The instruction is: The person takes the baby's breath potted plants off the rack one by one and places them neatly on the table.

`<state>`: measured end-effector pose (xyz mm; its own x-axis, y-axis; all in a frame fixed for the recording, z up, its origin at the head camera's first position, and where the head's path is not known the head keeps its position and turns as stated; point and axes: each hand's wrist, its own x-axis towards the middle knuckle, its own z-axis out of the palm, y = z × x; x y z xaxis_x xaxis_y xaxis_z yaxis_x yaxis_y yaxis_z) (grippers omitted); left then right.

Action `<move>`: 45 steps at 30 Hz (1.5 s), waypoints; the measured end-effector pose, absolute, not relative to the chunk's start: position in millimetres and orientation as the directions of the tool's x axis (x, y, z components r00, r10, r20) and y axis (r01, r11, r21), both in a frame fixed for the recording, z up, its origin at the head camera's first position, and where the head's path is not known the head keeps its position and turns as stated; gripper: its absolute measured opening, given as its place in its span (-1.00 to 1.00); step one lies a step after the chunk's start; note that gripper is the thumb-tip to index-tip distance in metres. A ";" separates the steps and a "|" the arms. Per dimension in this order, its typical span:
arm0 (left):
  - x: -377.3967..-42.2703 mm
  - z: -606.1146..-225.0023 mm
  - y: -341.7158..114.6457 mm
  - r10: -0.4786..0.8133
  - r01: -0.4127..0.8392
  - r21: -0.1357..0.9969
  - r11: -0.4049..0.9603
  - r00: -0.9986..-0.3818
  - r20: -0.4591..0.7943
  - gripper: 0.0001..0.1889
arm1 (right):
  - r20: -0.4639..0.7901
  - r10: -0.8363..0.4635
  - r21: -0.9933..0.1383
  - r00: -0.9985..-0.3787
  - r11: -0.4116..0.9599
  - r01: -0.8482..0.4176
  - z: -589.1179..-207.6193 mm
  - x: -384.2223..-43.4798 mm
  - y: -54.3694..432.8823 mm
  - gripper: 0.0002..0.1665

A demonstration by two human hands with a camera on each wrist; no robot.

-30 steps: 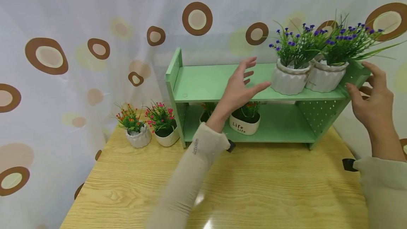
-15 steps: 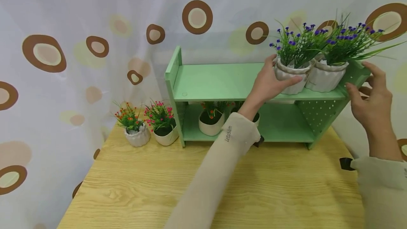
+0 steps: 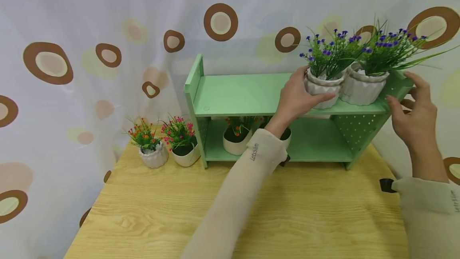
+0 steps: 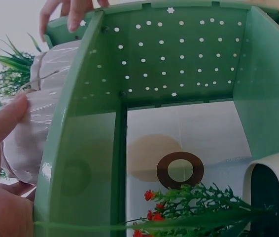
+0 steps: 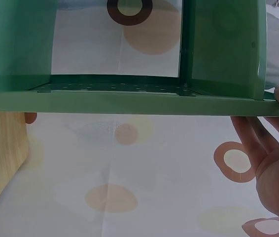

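Observation:
My left hand (image 3: 296, 96) holds a white ribbed flowerpot (image 3: 323, 87) with purple flowers, thumb across its front and fingers round its left side. The pot stands upright on the top board of a green two-tier shelf (image 3: 237, 95). Just right of it, close against it, is a matching white flowerpot (image 3: 363, 89) with purple flowers. My right hand (image 3: 415, 119) grips the shelf's right side panel (image 5: 129, 102) near the top, thumb inside and fingers outside. In the left wrist view, the thumb (image 4: 11, 116) lies on the pot's side; most other fingers are hidden.
On the lower tier sit a cream pot (image 3: 235, 143) with orange flowers and another cream pot (image 3: 286, 139), partly behind my left forearm. Left of the shelf, a white pot (image 3: 153, 157) and a cream pot (image 3: 187, 156) with flowers stand on the wooden table (image 3: 323, 211). A patterned curtain hangs behind.
My left hand has moved right from above the shelf's middle to the left purple-flowered pot and taken hold of it. The right hand has kept its grip on the side panel.

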<state>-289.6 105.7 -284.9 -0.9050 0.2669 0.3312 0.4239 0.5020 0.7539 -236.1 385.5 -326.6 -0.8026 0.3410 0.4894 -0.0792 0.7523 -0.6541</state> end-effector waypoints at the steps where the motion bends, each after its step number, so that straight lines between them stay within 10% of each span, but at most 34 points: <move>1: -289.2 -285.3 104.7 0.266 0.428 0.750 0.504 -0.903 0.337 0.05 | 0.496 0.336 -0.653 -0.801 0.752 -0.089 -327.1 -236.2 385.5 -0.27; 45: -214.4 -307.5 -6.5 0.280 0.479 0.812 0.335 -0.873 0.399 0.04 | 0.477 0.329 -0.664 -0.815 0.743 -0.088 -327.7 -236.6 383.0 -0.27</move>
<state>-214.4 -6.5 -307.5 -0.8730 0.2799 0.3995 0.4787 0.3345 0.8117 -236.6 383.0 -327.7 -0.8149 0.3294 0.4770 -0.0882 0.7428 -0.6637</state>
